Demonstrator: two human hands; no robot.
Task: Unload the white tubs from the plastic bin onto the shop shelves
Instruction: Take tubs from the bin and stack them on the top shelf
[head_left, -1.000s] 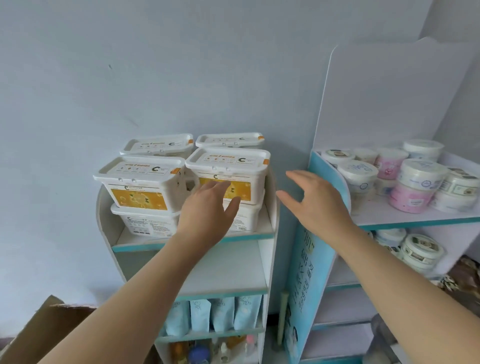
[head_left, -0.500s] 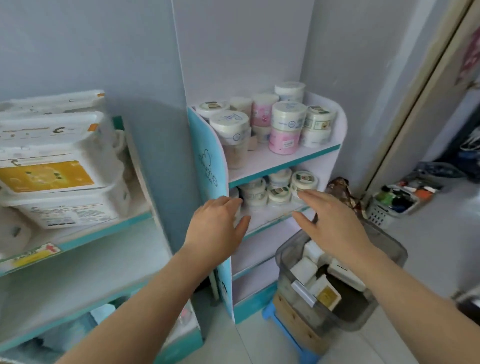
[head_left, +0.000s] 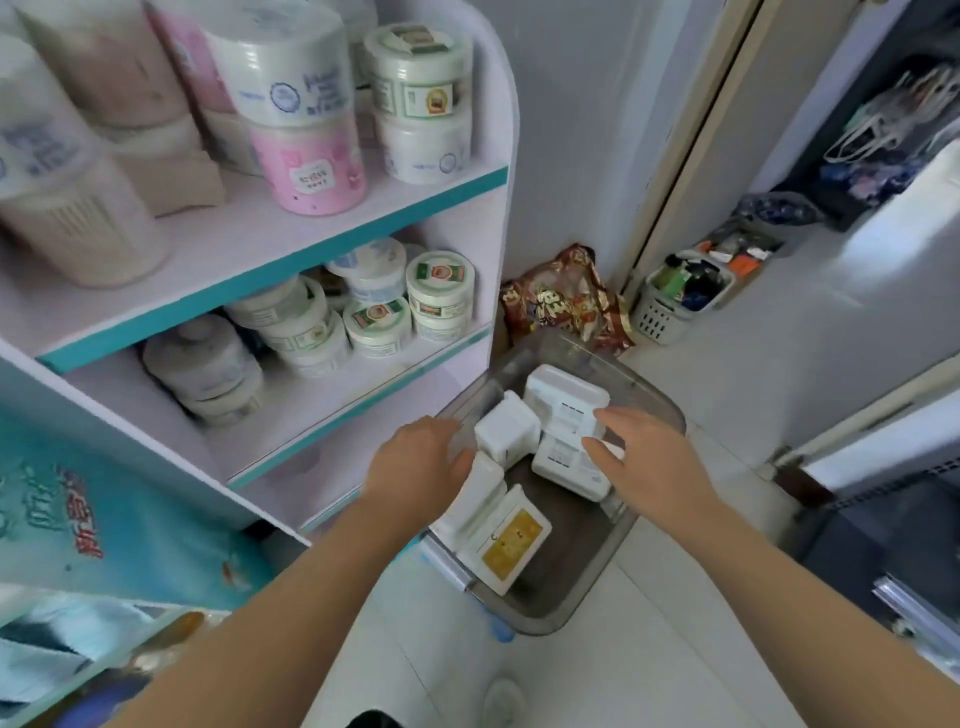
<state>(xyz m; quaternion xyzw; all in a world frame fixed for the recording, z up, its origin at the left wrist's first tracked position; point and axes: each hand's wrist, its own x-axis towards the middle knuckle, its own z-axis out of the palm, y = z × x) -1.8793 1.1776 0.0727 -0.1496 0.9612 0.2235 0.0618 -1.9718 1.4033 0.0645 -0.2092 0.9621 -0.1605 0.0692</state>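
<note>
Pale blue wall (head_left: 587, 130) meets a light, daylit floor (head_left: 753, 364).

Soft, even daylight is filling the room, glaring brightest on the pale floor (head_left: 810, 332) at right. Motion blur is smearing the jars (head_left: 78, 208) at upper left, while the white tubs (head_left: 563, 400) in the bin (head_left: 587, 587) are showing fairly sharp. Wide-angle distortion is bowing the door frame (head_left: 691, 156) and the shelf (head_left: 270, 265); shadows are falling faint.

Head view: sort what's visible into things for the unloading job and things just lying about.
For the job: white tubs, plastic bin, shelves, left hand, right hand, both open over the bin.
Lying about: round jars on the shelves, foil bag on the floor, small basket by the doorway.
</note>
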